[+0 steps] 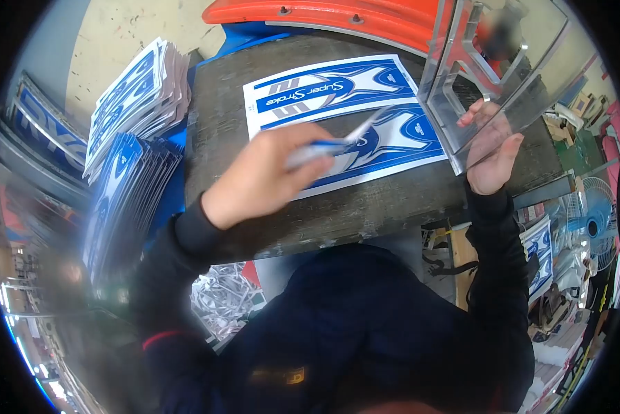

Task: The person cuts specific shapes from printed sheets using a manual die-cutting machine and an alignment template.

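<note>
My left hand (272, 165) is closed on a blue-and-white printed cutout, thin and blurred, whose far end bends up over the printed sheet (382, 172). That sheet lies on the dark worktable and carries two blue "SuperStroke" designs. Beside the near design, a dark gap shows the table through the sheet. At the right, my right hand (490, 148) grips the edge of a clear plastic cutting die (455, 103), tilted upright with metal outlines on it. Its lower edge is at the sheet's right end. Some of my right fingers show through the clear plastic.
An orange machine arm (323, 12) crosses behind the table (213, 155). To the left stand a stack of printed sheets (134, 90) and a pile of blue cutouts (120, 186). White scrap strips (227, 297) lie below the table edge. A blue fan (591, 224) is at the right.
</note>
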{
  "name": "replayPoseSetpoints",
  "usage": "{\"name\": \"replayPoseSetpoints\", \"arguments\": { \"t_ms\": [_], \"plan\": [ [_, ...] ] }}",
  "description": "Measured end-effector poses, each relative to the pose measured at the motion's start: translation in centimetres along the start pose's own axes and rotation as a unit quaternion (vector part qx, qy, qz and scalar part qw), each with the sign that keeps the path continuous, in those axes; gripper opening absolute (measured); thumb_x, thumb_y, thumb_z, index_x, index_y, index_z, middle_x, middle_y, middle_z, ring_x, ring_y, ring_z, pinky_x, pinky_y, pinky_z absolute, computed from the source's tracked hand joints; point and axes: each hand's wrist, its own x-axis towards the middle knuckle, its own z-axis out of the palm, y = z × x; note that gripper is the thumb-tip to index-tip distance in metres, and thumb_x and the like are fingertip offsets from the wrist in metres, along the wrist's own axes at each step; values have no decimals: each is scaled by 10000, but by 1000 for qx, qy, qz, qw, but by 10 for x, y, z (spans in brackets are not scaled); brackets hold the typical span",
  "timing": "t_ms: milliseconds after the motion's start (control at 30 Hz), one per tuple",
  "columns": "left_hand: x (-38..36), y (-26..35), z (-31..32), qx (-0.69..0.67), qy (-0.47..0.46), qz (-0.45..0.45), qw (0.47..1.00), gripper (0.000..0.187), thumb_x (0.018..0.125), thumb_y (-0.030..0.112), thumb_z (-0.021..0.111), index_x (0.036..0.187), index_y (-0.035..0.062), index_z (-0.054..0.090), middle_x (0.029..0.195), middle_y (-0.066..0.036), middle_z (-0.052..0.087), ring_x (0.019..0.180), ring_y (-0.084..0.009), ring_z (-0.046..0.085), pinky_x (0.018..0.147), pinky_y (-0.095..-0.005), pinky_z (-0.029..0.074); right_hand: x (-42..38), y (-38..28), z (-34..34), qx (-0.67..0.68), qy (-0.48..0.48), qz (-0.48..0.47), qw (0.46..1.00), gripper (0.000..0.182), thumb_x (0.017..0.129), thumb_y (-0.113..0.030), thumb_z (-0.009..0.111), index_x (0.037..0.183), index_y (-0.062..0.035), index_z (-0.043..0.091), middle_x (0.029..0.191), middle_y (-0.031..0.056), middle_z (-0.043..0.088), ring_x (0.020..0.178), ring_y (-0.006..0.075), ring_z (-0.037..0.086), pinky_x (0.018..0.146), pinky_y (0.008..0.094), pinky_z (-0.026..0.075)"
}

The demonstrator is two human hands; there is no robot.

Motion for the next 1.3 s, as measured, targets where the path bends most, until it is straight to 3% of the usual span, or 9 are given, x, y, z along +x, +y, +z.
{"name": "replayPoseSetpoints", "arguments": {
  "t_ms": [233,400,600,800,867,1067,1133,1200,1300],
  "plan": [
    [-17,19,23,41,-18,162,986,271,836,17,751,1104,19,713,1071,-142,732,978,-275,718,856,-357,569,-1,0,1,-17,-9,-31,999,806,970,-667,452,1160,105,584,1005,147,627,947,212,591,881,338,440],
    [-31,-34,-1,-166,137,-155,964,150,965,102,656,1028,-31,683,845,-33,685,781,-52,568,695,-238,466,-1,-1,1,-12,-3,-11,1000,835,956,-690,460,1157,111,584,981,147,631,932,210,596,873,332,442],
    [-81,-52,-36,-184,405,-132,886,125,986,95,642,1063,-2,663,933,-8,683,817,-40,580,730,-196,450,-2,2,-5,-10,-27,-19,999,847,966,-698,421,1191,105,572,1058,154,623,971,208,582,887,332,436],
    [-180,-13,-119,194,553,-125,801,179,963,76,665,1106,-31,663,937,-29,679,823,-68,595,745,-197,460,-6,17,-24,-24,27,-16,999,866,991,-707,292,1262,80,534,1178,143,585,1027,240,558,948,378,413],
    [-212,2,-143,91,615,-132,772,225,957,84,679,1152,-23,647,961,-53,698,830,-74,633,741,-203,492,-4,18,-34,-6,-9,-15,1000,837,994,-698,302,1275,60,520,1216,152,558,1041,245,544,952,394,410],
    [-324,-40,-217,37,456,-338,823,369,948,124,701,1270,-7,577,991,-29,686,854,-82,638,732,-228,510,-5,18,-30,0,23,-15,1000,794,998,-680,325,1297,36,495,1232,161,535,1040,253,530,955,409,399],
    [-316,-43,-212,314,433,-420,733,524,909,210,753,1349,18,544,1156,-112,661,1007,-178,633,862,-316,503,-5,18,-32,-8,24,-17,1000,795,995,-682,331,1294,36,493,1229,164,535,1037,253,531,950,407,398],
    [-282,-38,-193,625,426,-241,608,563,888,233,769,1361,27,545,1214,-146,661,1091,-241,629,930,-349,484,-4,19,-32,-4,25,-17,1000,816,984,-696,343,1278,49,497,1233,166,533,1036,248,534,949,400,398],
    [-168,3,-123,379,447,-116,802,464,859,120,776,1288,41,618,1254,-118,668,1180,-250,615,1007,-391,457,-4,15,-30,-13,-15,-8,1000,849,969,-705,373,1261,79,514,1204,162,558,1044,233,542,934,391,405]
  ]
}}
